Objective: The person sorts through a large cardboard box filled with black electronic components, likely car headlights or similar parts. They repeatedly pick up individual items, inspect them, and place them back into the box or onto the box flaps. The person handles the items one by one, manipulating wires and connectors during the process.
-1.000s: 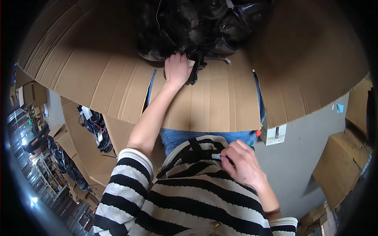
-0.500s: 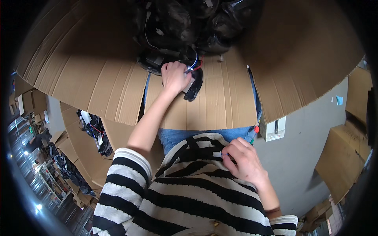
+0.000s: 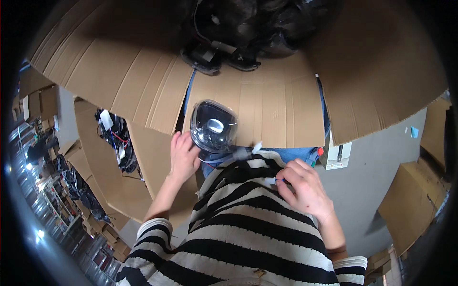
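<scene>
My left hand (image 3: 183, 155) is closed on the left edge of a black lamp unit (image 3: 202, 131) with a rounded clear cover, held over the near edge of the cardboard flap in front of me. Thin wires and a blurred white connector (image 3: 257, 147) trail below the unit, close to my shirt. In my right hand (image 3: 305, 188), to the right of my waist, thumb and fingers pinch a small whitish connector (image 3: 270, 180) with a blue wire. Where that wire leads is hidden by my fingers. More dark lamp units (image 3: 205, 59) lie beyond, inside the box.
A big open cardboard box (image 3: 129, 90) spreads its flaps ahead of me. On the left, another box holds a bundle of black parts with wires (image 3: 117, 138). At the right stand a white box-shaped thing (image 3: 338, 157) and a large brown carton (image 3: 410, 200) on the grey floor.
My left hand has drawn back from the box toward me, bringing a lamp unit whose clear cover now shows. My right hand keeps its pinch on the connector, shifted slightly right in view.
</scene>
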